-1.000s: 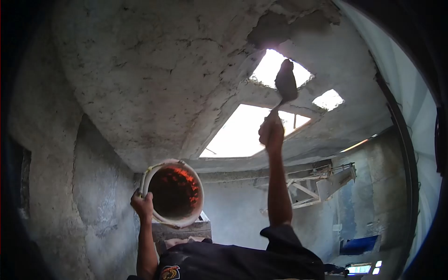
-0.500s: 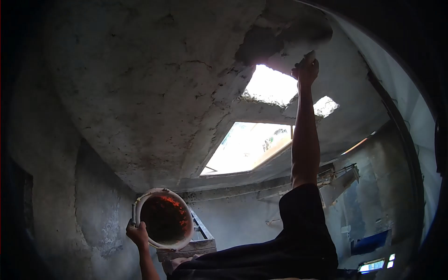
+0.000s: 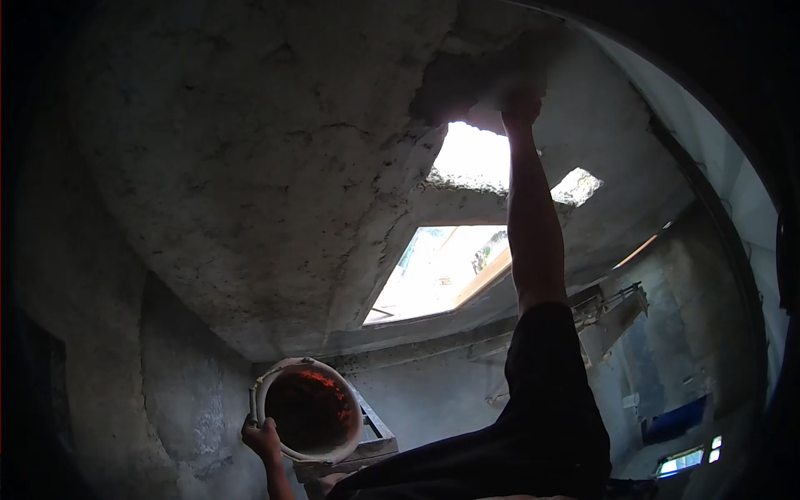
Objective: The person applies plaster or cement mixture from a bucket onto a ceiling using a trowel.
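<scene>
My left hand (image 3: pixel 263 439) is closed on the handle at the left side of a pale-rimmed bucket (image 3: pixel 361 425). The bucket is tilted so its mouth faces me; inside it is dark, with orange-red patches along the upper right. My right arm stretches up to a dark, damp-looking patch (image 3: pixel 450 83) on the grey plastered surface. At that patch, above a bright opening, my right hand (image 3: pixel 522 107) looks closed in deep shadow. What it grips is too dark to make out.
Two bright openings, a larger one (image 3: pixel 433 271) and an upper one (image 3: pixel 472 157), pierce the rough wall (image 3: pixel 250 208), with a smaller hole (image 3: pixel 577 186) to the right. A ladder-like wooden frame (image 3: pixel 372 450) stands behind the bucket. A bracket-like frame (image 3: pixel 621 312) hangs at right.
My right hand has moved left across the damp patch and into darker shadow. The bucket and my left hand appear slightly lower and further right as the view shifts.
</scene>
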Demonstrator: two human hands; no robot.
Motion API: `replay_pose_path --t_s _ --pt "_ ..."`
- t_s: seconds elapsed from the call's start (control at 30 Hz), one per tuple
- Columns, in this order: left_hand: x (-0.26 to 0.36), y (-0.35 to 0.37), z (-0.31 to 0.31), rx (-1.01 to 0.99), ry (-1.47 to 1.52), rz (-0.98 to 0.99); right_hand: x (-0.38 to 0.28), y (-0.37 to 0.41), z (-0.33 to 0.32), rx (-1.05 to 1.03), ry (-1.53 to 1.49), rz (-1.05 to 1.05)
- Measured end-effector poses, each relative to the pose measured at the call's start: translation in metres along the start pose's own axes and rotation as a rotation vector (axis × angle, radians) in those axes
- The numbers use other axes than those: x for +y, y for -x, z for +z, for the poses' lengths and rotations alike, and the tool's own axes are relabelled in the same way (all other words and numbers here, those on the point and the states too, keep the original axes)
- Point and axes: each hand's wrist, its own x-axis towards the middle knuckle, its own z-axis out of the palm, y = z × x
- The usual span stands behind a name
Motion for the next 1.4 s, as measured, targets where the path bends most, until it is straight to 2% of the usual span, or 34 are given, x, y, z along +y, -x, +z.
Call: replay_pose_path --t_s 0.07,0.2,0.27,0.3,0.37,0.5,0.57,0.6,0.67,0.8,0.87,0.9,0.97,1.0,1.07,1.1,1.17,1.2,1.23,1.3,1.4 --pt "-0.008 -0.001 0.005 0.015 0.012 0.013 0.011 -0.007 0.014 -0.05 0.054 -0.091" --pt "-0.004 0.001 0.005 -0.006 -0.017 0.015 0.018 -0.011 0.005 -0.092 0.028 -0.052" --pt "-0.002 0.001 0.006 -0.037 -0.025 0.003 0.028 -0.012 0.02 0.045 0.272 -0.264" --pt "-0.007 0.0 0.008 -0.026 -0.026 0.024 0.026 -0.011 0.014 0.046 0.275 -0.261" --pt "-0.008 -0.001 0.01 -0.013 -0.023 0.049 0.015 -0.01 -0.005 -0.124 0.133 -0.062" --pt "-0.005 0.001 0.008 -0.01 -0.025 0.037 0.027 -0.004 0.008 -0.091 0.166 -0.189" --pt "-0.001 0.003 0.008 -0.01 -0.029 0.028 0.034 0.001 0.027 0.02 0.376 -0.234" --pt "0.003 0.004 0.006 -0.022 -0.02 0.027 0.031 0.002 0.018 0.02 0.377 -0.233" --pt "0.002 0.003 0.006 -0.029 -0.012 0.025 0.019 0.005 -0.009 -0.089 0.222 -0.207" --pt "-0.012 0.001 0.011 -0.029 -0.048 0.051 0.033 0.013 0.026 -0.017 0.073 -0.107" --pt "-0.016 0.001 0.015 -0.014 -0.063 0.076 0.048 0.021 0.052 0.133 0.225 -0.159" --pt "-0.021 0.001 0.017 0.012 -0.042 0.073 0.054 0.028 0.059 0.133 0.225 -0.16" --pt "-0.02 0.001 0.014 0.039 -0.025 0.075 0.064 0.047 0.064 0.128 0.541 -0.248" --pt "-0.011 0.003 0.009 0.009 -0.026 0.079 0.067 0.052 0.053 0.127 0.54 -0.245" --pt "-0.006 0.004 0.007 -0.019 -0.024 0.079 0.064 0.051 0.016 0.023 0.147 -0.183" --pt "-0.008 0.005 0.007 -0.003 -0.028 0.073 0.059 0.045 -0.005 0.022 0.145 -0.185" --pt "-0.007 0.003 0.008 0.016 -0.029 0.07 0.049 0.03 -0.035 -0.049 -0.127 -0.028" --pt "-0.007 0.003 0.007 0.008 -0.041 0.056 0.05 0.024 -0.033 0.062 -0.234 -0.04" --pt "-0.005 0.004 0.007 -0.001 -0.052 0.044 0.049 0.018 -0.03 0.061 -0.233 -0.042" --pt "0.0 0.006 0.006 -0.004 -0.051 0.037 0.049 0.007 -0.027 -0.014 -0.424 0.027" --pt "-0.003 0.006 0.009 0.014 -0.048 0.044 0.049 0.01 -0.015 -0.008 -0.485 0.008"
